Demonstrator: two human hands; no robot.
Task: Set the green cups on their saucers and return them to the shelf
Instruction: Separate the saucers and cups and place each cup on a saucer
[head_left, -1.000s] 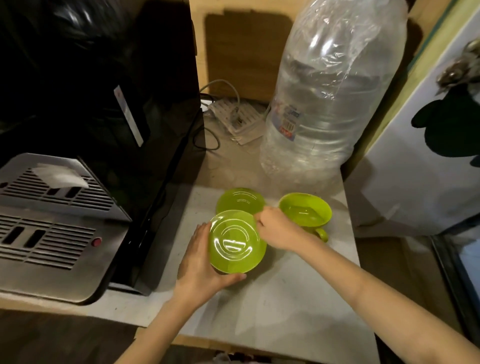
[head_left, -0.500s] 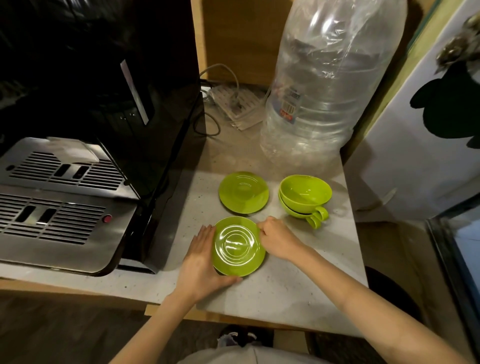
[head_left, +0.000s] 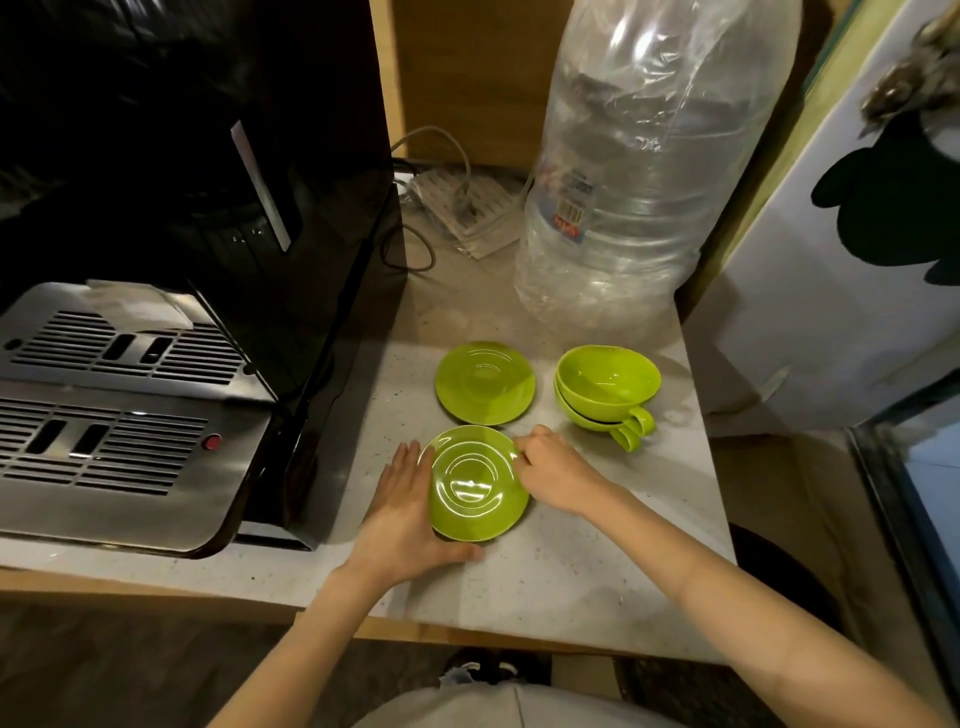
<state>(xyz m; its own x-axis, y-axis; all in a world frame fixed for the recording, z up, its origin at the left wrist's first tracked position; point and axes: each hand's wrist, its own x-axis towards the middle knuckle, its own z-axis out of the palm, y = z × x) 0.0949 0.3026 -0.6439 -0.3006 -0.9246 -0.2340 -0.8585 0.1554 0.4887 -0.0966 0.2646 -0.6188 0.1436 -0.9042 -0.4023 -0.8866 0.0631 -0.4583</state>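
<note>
A green saucer (head_left: 475, 483) lies near the front of the pale counter (head_left: 597, 561), held between both hands. My left hand (head_left: 405, 512) cups its left and lower rim with the fingers spread. My right hand (head_left: 556, 470) pinches its upper right rim. A second green saucer (head_left: 484, 382) lies flat just behind it, untouched. Two green cups (head_left: 605, 387) are stacked one inside the other at the right, handles pointing toward me.
A black coffee machine (head_left: 218, 218) with a steel drip tray (head_left: 114, 415) fills the left side. A large clear plastic water bottle (head_left: 639, 171) stands behind the cups. Cables and a power strip (head_left: 462, 208) lie at the back. A white panel (head_left: 831, 291) borders the right edge.
The near saucer came down from a raised, tilted hold to the counter in front of the other saucer. Both hands stayed on its rim. The view shifted back, showing the stacked cups whole.
</note>
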